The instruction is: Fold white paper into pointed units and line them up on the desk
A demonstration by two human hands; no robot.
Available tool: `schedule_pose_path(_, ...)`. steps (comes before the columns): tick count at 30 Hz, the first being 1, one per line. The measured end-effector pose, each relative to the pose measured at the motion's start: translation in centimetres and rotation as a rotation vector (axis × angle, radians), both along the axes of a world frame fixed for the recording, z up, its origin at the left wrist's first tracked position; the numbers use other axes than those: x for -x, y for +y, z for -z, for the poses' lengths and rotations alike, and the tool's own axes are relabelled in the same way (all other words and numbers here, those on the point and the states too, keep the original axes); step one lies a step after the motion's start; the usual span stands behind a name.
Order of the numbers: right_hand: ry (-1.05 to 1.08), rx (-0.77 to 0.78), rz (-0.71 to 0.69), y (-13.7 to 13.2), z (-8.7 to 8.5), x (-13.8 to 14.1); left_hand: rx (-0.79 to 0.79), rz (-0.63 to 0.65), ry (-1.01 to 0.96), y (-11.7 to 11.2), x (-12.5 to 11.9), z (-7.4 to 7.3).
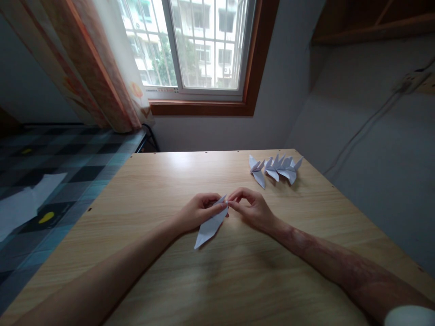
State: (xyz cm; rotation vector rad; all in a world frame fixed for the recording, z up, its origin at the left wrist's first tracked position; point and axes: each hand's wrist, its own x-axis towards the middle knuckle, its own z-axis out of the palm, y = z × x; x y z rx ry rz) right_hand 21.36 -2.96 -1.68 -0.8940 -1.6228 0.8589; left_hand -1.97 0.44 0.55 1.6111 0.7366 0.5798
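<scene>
A folded white paper crane (211,227) is held above the middle of the table, one long wing pointing down toward me. My left hand (205,209) grips its body, with the thumb lying across the top and the fingers behind. The thumb and forefinger of my right hand (250,206) pinch a small tip at the crane's right end. Further back on the right, several finished white paper cranes (279,169) stand in a row, wings spread and partly overlapping.
The pale wooden table (163,176) reaches toward the wall under a barred window (207,50). At left, a checked bed (78,163) carries white paper sheets (27,203). A white round object (409,316) shows at the lower right corner. A cable (363,127) hangs along the right wall.
</scene>
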Motion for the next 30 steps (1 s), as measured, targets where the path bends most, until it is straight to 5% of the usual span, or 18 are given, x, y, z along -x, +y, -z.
schedule_pose_path(14, 0.027, 0.098, -0.052, 0.1, 0.28, 0.0, -0.161, -0.061, 0.065, 0.03, 0.08, 0.21)
schedule_pose_path(30, -0.04, 0.171, -0.118, 0.13, 0.21, 0.1, -0.162, -0.06, 0.04, 0.34, 0.1, 0.1)
